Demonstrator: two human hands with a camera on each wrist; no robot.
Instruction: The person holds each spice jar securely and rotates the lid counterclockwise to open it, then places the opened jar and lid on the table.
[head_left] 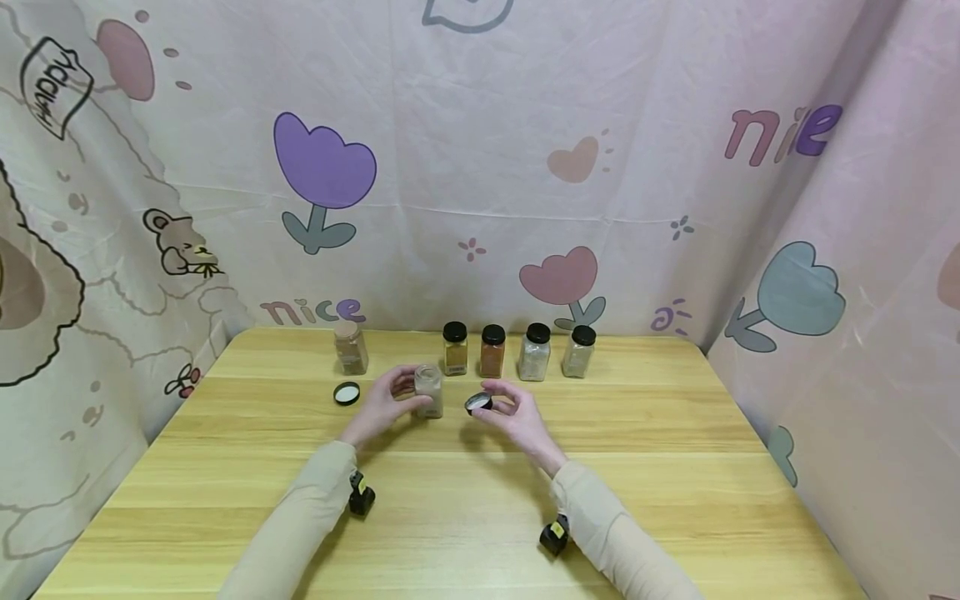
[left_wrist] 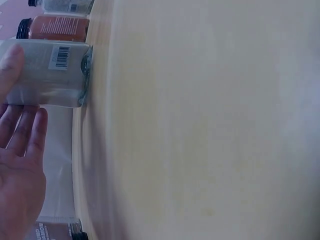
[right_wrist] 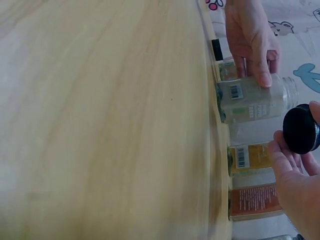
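Observation:
My left hand (head_left: pixel 381 410) grips a lidless glass spice jar (head_left: pixel 429 393) with greyish-beige contents, thumb on the near side and fingers round the far side. The jar stands upright, with a barcode label (left_wrist: pixel 62 57) facing the left wrist camera. Just to the right, my right hand (head_left: pixel 519 417) pinches a black screw lid (head_left: pixel 478 404) between thumb and fingers, its white inner face turned up. In the right wrist view the lid (right_wrist: pixel 301 129) is near the jar's threaded neck (right_wrist: pixel 290 93) but apart from it.
Four-sided jars with black lids line the back: yellow (head_left: pixel 455 350), orange-red (head_left: pixel 492 353), and two whitish ones (head_left: pixel 535 354). At the back left is a lidless brownish jar (head_left: pixel 350 352), with a black lid (head_left: pixel 347 393) lying white side up before it. A printed curtain (head_left: pixel 450 167) hangs behind the wooden table (head_left: pixel 450 517).

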